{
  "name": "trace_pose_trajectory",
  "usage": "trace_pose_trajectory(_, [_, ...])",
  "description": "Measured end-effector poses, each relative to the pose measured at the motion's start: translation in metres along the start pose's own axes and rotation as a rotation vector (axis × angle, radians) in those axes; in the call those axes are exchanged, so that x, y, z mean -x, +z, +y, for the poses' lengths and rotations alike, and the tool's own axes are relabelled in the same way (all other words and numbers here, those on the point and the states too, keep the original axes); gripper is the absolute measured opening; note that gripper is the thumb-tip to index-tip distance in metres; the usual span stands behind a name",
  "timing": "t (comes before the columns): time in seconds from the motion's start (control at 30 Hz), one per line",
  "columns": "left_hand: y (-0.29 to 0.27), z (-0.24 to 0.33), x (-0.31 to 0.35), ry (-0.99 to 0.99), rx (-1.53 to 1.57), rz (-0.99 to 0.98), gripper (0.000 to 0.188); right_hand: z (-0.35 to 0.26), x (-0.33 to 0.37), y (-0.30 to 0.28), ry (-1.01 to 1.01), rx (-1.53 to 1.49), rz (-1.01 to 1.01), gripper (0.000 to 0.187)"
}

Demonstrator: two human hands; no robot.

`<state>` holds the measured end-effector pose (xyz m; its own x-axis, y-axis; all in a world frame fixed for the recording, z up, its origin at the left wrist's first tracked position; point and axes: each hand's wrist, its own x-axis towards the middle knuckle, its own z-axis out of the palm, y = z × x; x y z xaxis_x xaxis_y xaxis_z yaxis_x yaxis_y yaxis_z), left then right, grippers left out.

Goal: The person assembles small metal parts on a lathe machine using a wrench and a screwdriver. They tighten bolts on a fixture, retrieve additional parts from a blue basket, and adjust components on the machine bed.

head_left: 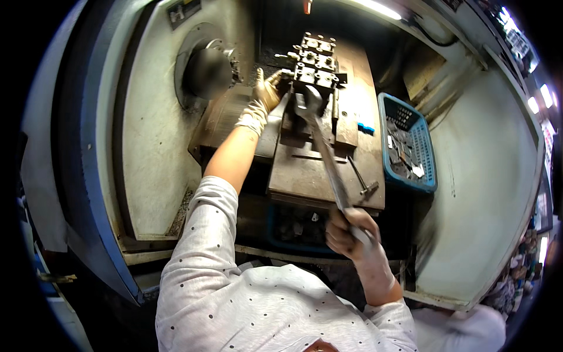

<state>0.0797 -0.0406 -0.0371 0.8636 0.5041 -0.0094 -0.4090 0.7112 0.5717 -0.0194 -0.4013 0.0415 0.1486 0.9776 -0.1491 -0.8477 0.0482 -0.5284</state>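
Observation:
My right hand [352, 233] is wrapped round the lower end of a large steel open-end wrench [328, 155]. The wrench slants up and left over the machine table, its jaw by the front of a metal fixture [316, 75]. Rows of bright clamped blocks and bolts top this fixture. My left hand [267, 94], in a pale glove, is at the fixture's left side, thumb raised and fingers apart. Its fingertips are close to a bolt end there; whether they touch it I cannot tell.
A T-shaped tool [363, 183] lies on the brown machine table [311, 185], right of the wrench. A blue plastic basket [433, 154] with metal pieces stands at the right. On the left wall is a round chuck [208, 73]. Pale machine panels [481, 146] enclose both sides.

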Motion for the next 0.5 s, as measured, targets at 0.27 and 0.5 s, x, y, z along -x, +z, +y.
trace_pose_trajectory(0.27, [0.001, -0.012, 0.002, -0.006, 0.210, -0.040, 0.071, 0.010, -0.121, -0.004, 0.053, 0.181, 0.269, 0.025])
trace_pose_trajectory(0.5, [-0.012, -0.021, -0.010, 0.065, 0.177, -0.002, 0.052, 0.025, -0.153, -0.005, -0.030, 0.088, 0.303, 0.025])
